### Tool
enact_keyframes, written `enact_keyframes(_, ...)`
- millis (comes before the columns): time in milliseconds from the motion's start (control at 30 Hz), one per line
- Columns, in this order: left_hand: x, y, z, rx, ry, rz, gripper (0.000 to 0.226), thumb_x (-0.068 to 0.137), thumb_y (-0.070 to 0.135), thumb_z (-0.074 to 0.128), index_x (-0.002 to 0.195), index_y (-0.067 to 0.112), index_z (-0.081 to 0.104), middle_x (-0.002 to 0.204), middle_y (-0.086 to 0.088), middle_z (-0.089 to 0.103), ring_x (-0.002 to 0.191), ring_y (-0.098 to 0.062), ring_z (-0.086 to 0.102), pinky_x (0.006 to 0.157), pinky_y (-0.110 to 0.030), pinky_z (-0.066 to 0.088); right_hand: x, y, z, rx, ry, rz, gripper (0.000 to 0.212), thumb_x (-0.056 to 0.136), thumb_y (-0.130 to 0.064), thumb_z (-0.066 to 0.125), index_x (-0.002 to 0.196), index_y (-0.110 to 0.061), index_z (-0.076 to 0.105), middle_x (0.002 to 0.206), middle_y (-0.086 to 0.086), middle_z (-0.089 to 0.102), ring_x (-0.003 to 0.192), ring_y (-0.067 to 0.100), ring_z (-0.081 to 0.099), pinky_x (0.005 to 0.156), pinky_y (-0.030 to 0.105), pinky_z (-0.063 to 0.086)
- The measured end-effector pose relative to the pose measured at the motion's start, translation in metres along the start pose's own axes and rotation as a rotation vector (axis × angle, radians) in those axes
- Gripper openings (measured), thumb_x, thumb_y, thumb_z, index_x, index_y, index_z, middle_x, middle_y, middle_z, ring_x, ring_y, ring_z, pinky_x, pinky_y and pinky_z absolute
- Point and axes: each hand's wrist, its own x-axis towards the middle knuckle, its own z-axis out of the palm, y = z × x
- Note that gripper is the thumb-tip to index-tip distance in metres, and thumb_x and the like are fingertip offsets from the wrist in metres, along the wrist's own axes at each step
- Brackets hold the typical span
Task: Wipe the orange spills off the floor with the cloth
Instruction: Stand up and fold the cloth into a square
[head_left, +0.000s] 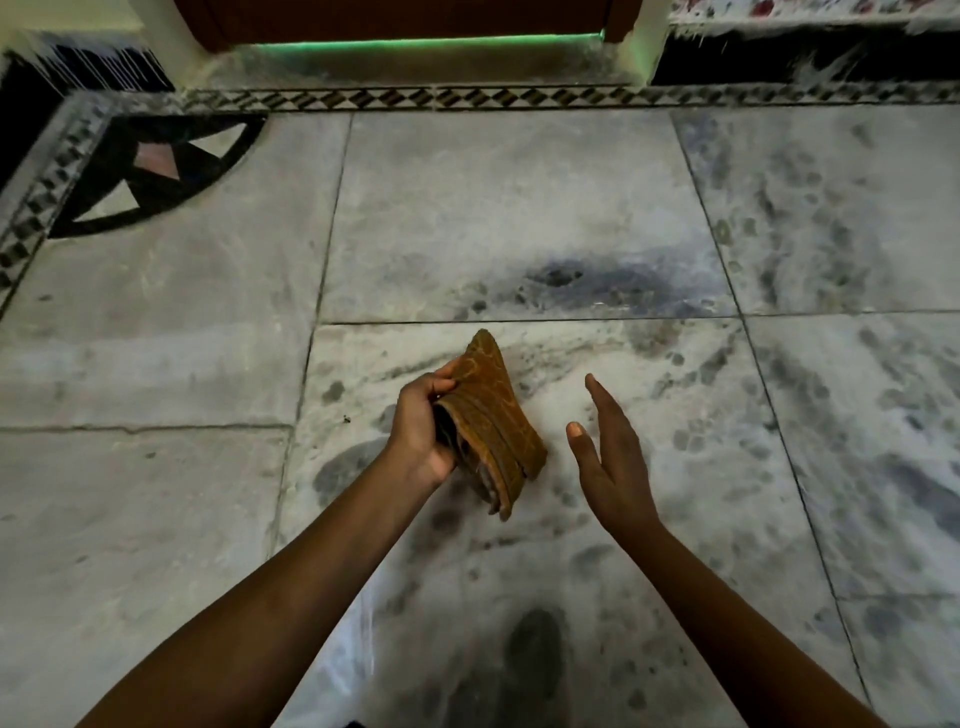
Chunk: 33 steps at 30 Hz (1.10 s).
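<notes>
Near the centre of the view, the left hand (421, 426) gripped a folded, orange-brown patterned cloth (491, 415), its fingers (441, 385) curled over the cloth's upper edge and the thumb side tucked against the stacked folds. The cloth was held above the grey-veined white marble floor (519, 208), one pointed corner aimed toward 12 o'clock and the layered folds hanging toward 5 o'clock. At 3 o'clock from the cloth, just beside it but apart, the right hand (605, 457) hovered open, its fingers straight and together, thumb spread, palm turned toward the cloth, holding nothing. Both bare forearms reached in from the 6 o'clock edge. No orange spill could be made out on the tiles around the hands; only dark grey mottling showed in the marble. At 12 o'clock a black-and-white diamond-patterned border strip (467, 97) ran across the floor, and beyond it a dark wooden door (395, 21) with a green glow (415, 42) along its lower edge. At 10 o'clock lay a black curved inlay with pale triangles (156, 171).
</notes>
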Motion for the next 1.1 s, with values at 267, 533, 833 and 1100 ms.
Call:
enact_keyframes(267, 0.021, 0.035, 0.029, -0.077, 0.041, -0.041, 0.049, 0.086, 0.010, 0.026, 0.123, 0.011, 0.058, 0.093, -0.014, 0.062, 0.084, -0.032, 0.058, 0.079, -0.038, 0.048, 0.044, -0.040, -0.010, -0.004, 0.015, -0.004, 0.053, 0.092, -0.047, 0.034, 0.141, -0.029, 0.027, 0.144, -0.014, 0.030, 0.134, -0.001, 0.026, 0.111, 0.028, 0.024)
enact_keyframes(533, -0.087, 0.100, 0.068, -0.090, 0.116, -0.047, 0.045, 0.083, 0.009, 0.028, 0.110, 0.011, 0.064, 0.088, -0.014, 0.063, 0.082, -0.031, 0.060, 0.079, -0.037, 0.049, 0.037, -0.163, -0.064, 0.065, 0.043, 0.001, 0.052, 0.093, -0.041, 0.035, 0.141, -0.020, 0.035, 0.142, -0.012, 0.036, 0.134, 0.000, 0.031, 0.110, 0.018, 0.026)
enact_keyframes(833, -0.324, 0.222, 0.179, -0.151, 0.198, -0.006, 0.041, 0.082, 0.010, 0.030, 0.107, 0.010, 0.063, 0.090, -0.014, 0.062, 0.083, -0.031, 0.059, 0.083, -0.038, 0.047, -0.004, -0.394, -0.187, 0.141, -0.064, 0.059, 0.044, 0.095, -0.036, 0.038, 0.137, -0.028, 0.033, 0.140, -0.013, 0.034, 0.132, 0.003, 0.031, 0.108, 0.022, 0.025)
enact_keyframes(1100, -0.534, 0.313, 0.294, -0.144, 0.054, 0.185, 0.040, 0.085, 0.007, 0.028, 0.100, 0.011, 0.065, 0.088, -0.014, 0.066, 0.082, -0.029, 0.060, 0.080, -0.036, 0.048, -0.049, -0.598, -0.300, 0.614, -0.257, 0.564, 0.040, 0.097, -0.039, 0.044, 0.134, -0.022, 0.045, 0.130, 0.007, 0.054, 0.104, 0.024, 0.062, 0.080, 0.038, 0.055)
